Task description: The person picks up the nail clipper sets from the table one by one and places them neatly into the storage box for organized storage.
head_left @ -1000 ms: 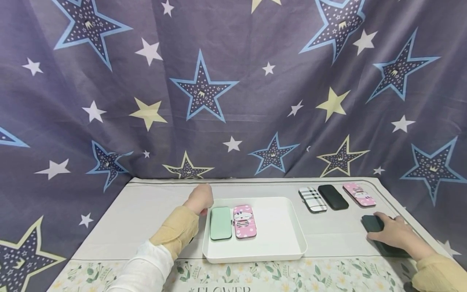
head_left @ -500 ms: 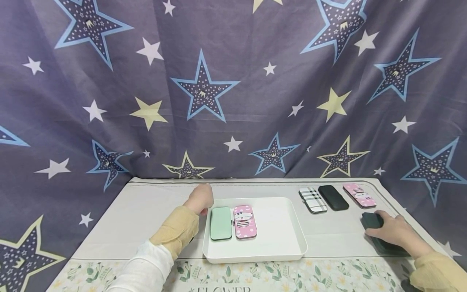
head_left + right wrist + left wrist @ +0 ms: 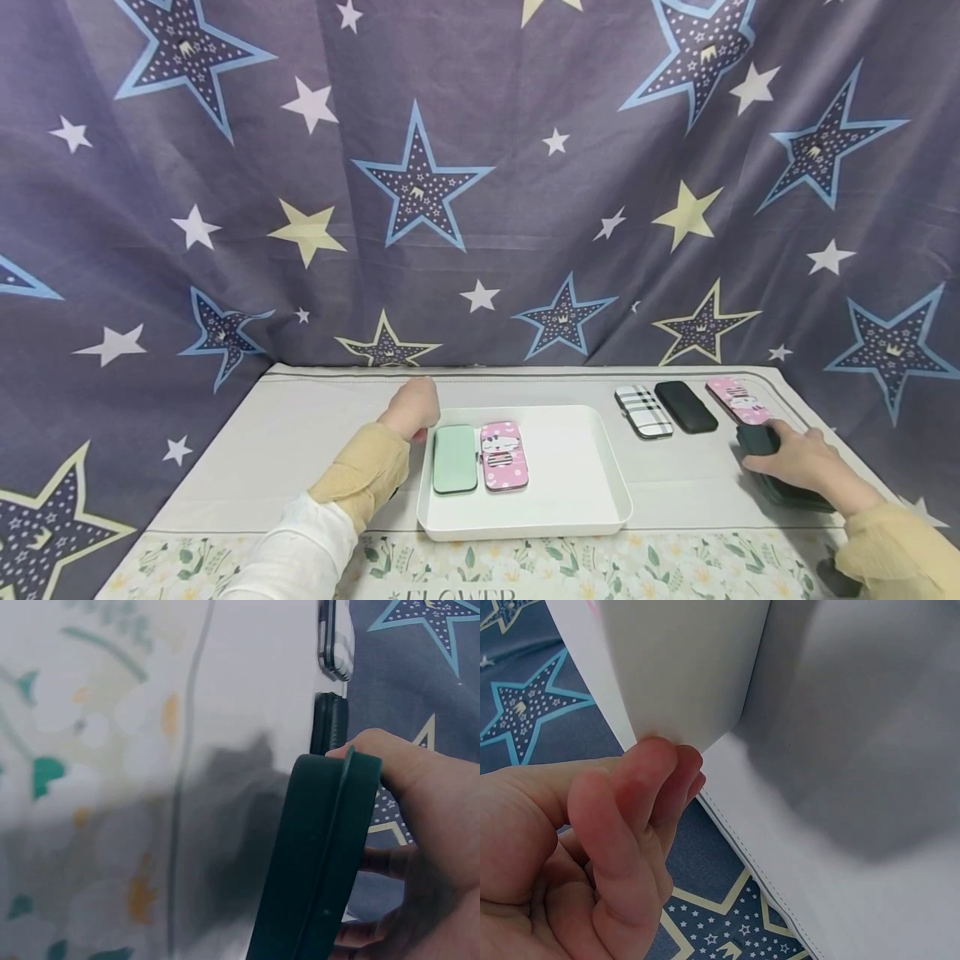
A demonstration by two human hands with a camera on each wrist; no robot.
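My left hand is at the far left corner of a white tray. In the left wrist view, its curled fingers hold the tray's edge. On the tray's left side lie a mint green case and a pink cat-patterned case, side by side. Far to the right, my right hand grips a larger dark green case, thumb on one side and fingers on the other. The right wrist view has this case tilted above the table, its lid seam showing.
Along the table's back right lie a white plaid case, a black case and a second pink cat-patterned case, partly hidden by the dark green one. A star-printed curtain hangs behind the table. Floral cloth covers the front.
My right hand has lifted the dark green case slightly and moved it back and left, so it overlaps the pink case in view. My left hand and the tray stay put.
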